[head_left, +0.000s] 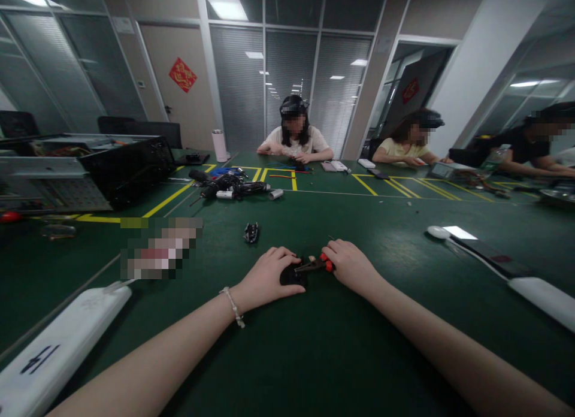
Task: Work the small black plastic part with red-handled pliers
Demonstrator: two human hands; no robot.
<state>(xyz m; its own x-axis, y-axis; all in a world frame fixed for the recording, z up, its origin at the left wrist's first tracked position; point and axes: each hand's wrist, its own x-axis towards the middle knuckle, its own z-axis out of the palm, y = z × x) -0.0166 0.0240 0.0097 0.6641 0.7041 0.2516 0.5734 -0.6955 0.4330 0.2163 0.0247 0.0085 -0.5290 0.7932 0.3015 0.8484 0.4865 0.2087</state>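
Fingers and thumb of my left hand (266, 274) are closed on the edges of a small flat black part (293, 278), which rests on the green table (287, 357). In my right hand (354, 265) is a pair of red-handled pliers (314, 265), its dark jaws pointing left onto the black part. Whether the jaws grip it is too small to tell. A tiny pinkish piece (311, 258) shows just behind the pliers. Farther off, left of centre, lies a separate black and silver component (251, 232), touched by neither hand.
An opened computer case (126, 171) stands at the far left. Dark tools and cables (229, 186) are heaped mid-table. A white device (63, 339) lies beside my left arm, another (543, 300) at the right. Several people (294, 135) sit across the table.
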